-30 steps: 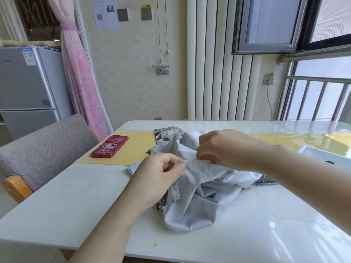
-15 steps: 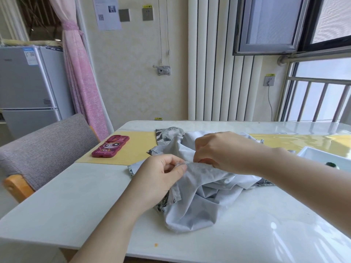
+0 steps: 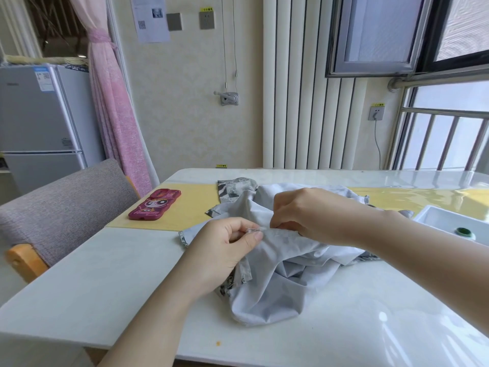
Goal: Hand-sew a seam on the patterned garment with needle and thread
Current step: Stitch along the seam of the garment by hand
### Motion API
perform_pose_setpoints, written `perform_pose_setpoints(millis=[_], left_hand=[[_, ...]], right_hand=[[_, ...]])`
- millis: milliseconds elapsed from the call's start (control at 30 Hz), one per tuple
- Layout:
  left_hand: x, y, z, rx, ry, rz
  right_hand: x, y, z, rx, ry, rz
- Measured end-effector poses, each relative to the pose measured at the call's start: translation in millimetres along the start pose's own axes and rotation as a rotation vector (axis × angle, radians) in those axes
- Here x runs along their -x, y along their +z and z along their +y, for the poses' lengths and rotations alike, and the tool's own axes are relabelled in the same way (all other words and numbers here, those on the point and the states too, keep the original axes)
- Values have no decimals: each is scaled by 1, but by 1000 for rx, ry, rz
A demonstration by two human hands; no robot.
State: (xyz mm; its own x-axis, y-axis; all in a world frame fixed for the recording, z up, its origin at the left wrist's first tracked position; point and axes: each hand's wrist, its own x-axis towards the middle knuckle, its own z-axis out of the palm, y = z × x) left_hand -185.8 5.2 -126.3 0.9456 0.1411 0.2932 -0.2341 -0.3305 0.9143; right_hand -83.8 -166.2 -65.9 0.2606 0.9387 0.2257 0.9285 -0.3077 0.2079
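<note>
White worktop (image 3: pixel 105 287): I am seeing the right hand (image 3: pixel 312 215) closing on the left hand (image 3: pixel 225 250), both hands' fingers (image 3: pixel 252 237) pinching the patterned garment (image 3: pixel 277 287) at its seam (image 3: pixel 279 231); next stitch probably starting.

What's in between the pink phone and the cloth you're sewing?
Just a bare strip of yellow mat lies between the phone and the garment. The head view shows it.
</note>
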Motion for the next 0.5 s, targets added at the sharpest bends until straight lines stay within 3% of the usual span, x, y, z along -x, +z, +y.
perform_pose_setpoints(millis=[333, 500], left_hand=[[-2, 2, -3, -12, 8, -5], [-3, 4, -5, 68, -21, -3]], right_hand=[[4, 4, 0, -64, -93, 106], [3, 6, -8, -356, -8, 197]])
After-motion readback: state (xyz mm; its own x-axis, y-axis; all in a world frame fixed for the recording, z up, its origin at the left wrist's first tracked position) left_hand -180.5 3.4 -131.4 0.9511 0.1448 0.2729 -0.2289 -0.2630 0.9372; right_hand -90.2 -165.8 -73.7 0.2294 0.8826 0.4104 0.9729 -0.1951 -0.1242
